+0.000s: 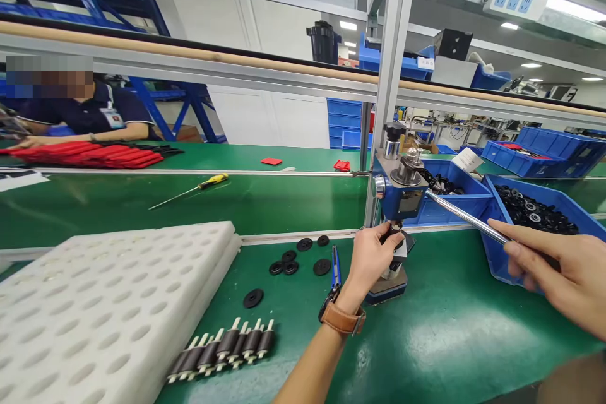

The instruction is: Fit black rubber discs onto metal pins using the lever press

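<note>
A small blue hand press (399, 192) stands on the green bench. My left hand (372, 255), with a brown watch strap at the wrist, pinches a small black part under the press head, just above its base (388, 290). My right hand (556, 265) wraps its fingers round the end of the press's steel lever (466, 218), which slopes down to the right. Several loose black discs (303, 259) lie left of the press. A row of black rollers with white shafts (222, 350) lies near the front edge.
A white foam tray with round holes (108, 309) fills the left front. Blue bins of black parts (534, 211) stand right of the press. A blue-handled tool (335, 265) and a yellow-handled screwdriver (199, 188) lie on the bench. Another person sits far left behind red items (89, 154).
</note>
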A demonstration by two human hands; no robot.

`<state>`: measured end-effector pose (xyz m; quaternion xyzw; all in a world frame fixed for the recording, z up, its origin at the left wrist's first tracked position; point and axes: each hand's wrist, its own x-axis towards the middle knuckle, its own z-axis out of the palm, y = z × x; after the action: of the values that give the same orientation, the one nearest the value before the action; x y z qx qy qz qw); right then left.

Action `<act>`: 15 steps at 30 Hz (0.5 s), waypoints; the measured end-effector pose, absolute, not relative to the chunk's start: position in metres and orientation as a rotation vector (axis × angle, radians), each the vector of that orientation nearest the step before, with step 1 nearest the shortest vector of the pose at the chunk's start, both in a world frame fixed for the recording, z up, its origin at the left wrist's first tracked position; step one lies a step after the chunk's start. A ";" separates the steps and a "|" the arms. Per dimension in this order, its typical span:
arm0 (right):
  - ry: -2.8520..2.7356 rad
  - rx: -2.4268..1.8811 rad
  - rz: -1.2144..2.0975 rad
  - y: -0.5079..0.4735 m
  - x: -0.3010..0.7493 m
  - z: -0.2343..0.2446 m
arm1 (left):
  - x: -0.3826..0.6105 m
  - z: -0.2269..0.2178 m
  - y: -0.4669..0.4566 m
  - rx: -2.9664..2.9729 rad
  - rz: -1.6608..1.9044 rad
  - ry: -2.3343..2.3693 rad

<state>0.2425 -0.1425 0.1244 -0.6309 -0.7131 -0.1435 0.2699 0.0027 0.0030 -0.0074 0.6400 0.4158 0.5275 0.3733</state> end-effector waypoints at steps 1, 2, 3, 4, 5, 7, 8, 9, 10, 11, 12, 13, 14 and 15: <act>-1.992 -1.691 -0.376 -0.143 0.238 0.118 | 0.003 -0.008 0.003 1.636 1.348 1.065; -2.016 -1.682 -0.375 -0.145 0.233 0.110 | 0.003 -0.008 0.003 1.633 1.345 1.065; -1.998 -1.683 -0.389 -0.147 0.229 0.101 | 0.002 -0.008 0.004 1.630 1.342 1.067; -1.955 -1.697 -0.416 -0.149 0.226 0.094 | 0.002 -0.008 0.004 1.627 1.338 1.070; -1.930 -1.709 -0.423 -0.151 0.224 0.088 | 0.002 -0.008 0.003 1.627 1.330 1.075; -1.950 -1.713 -0.388 -0.152 0.224 0.084 | 0.001 -0.007 0.003 1.632 1.313 1.089; -1.977 -1.704 -0.366 -0.152 0.225 0.086 | 0.001 -0.007 0.003 1.633 1.308 1.093; -1.997 -1.696 -0.356 -0.151 0.227 0.088 | 0.001 -0.007 0.003 1.632 1.307 1.094; -2.005 -1.691 -0.357 -0.150 0.228 0.090 | 0.001 -0.006 0.003 1.629 1.309 1.092; -1.998 -1.682 -0.372 -0.150 0.229 0.091 | 0.001 -0.006 0.003 1.626 1.313 1.089; -1.982 -1.668 -0.394 -0.149 0.230 0.091 | 0.001 -0.006 0.003 1.624 1.316 1.086; -1.962 -1.651 -0.417 -0.148 0.230 0.089 | 0.002 -0.006 0.002 1.626 1.317 1.085; -1.940 -1.631 -0.438 -0.148 0.229 0.085 | 0.002 -0.006 0.002 1.629 1.316 1.085; -1.910 -1.615 -0.456 -0.148 0.227 0.080 | 0.002 -0.005 0.002 1.632 1.315 1.087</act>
<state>0.2273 -0.1481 0.0797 -0.6069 -0.7178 -0.1714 0.2951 0.0019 0.0015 -0.0050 0.6394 0.4257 0.5149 0.3806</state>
